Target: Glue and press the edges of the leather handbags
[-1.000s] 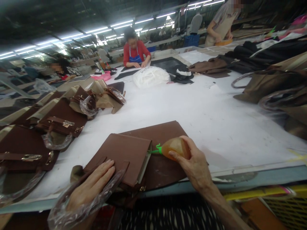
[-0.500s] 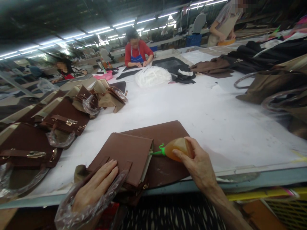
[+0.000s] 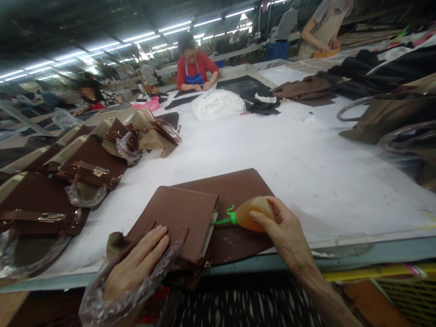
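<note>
At the worktop's [image 3: 391,248] near edge, my right hand [image 3: 289,236] is gripping the bottle [image 3: 250,213], nozzle [image 3: 223,221] pointing at the bag's [image 3: 180,209] side; I'm resting my left hand [image 3: 136,263] on top, fingers together.

Workshop interior, disposed about a broad worktable [image 3: 238,145]. The worktable bears a white covering [image 3: 299,168] with scattered dark marks; its near edge is a pale blue-green band [image 3: 402,250]. Above and beyond it: a dark ceiling [image 3: 61,20], crossed by slanting rows of lit tube lamps [image 3: 175,27]. Under these rows, behind the worktable, lie bright patches [image 3: 245,25], too blurred to identify as windows. Beyond its far side: a long pale table [image 3: 238,53] and a blue container [image 3: 277,51]. To its left: a tan tabletop [image 3: 111,114] and a slanting grey bar [image 3: 25,117]. Below its near edge, at right: a yellow frame [image 3: 361,274] with open yellow mesh [image 3: 405,297].
</note>
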Action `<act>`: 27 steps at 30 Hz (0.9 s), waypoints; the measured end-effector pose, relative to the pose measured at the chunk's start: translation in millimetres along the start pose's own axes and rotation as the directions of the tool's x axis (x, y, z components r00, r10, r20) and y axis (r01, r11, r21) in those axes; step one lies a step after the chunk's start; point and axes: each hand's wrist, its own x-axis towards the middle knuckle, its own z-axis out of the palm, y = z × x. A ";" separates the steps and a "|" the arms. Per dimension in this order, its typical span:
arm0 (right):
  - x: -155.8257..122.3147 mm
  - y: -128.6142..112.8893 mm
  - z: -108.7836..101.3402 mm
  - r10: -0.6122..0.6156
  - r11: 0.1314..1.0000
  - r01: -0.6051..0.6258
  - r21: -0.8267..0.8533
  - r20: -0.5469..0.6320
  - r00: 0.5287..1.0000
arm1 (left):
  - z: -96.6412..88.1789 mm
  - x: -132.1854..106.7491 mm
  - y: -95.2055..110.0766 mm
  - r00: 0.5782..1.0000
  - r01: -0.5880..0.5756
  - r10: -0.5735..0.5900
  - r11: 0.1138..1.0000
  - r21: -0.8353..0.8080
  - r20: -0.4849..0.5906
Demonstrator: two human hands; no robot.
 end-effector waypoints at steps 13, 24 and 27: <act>-14.1 -8.0 -2.1 -0.025 0.999 0.025 -0.026 0.007 1.000 | -2.1 -1.3 2.2 0.998 -0.018 0.020 0.999 -0.026 0.061; 11.0 -4.5 5.9 -0.052 0.991 0.040 -0.129 -0.095 0.994 | 7.0 -3.9 -4.1 0.993 -0.089 0.087 0.996 -0.016 -0.075; 6.9 -7.1 3.4 -0.047 0.995 0.038 -0.096 -0.086 0.995 | 2.6 -2.9 0.3 0.997 -0.065 0.064 0.998 -0.014 -0.045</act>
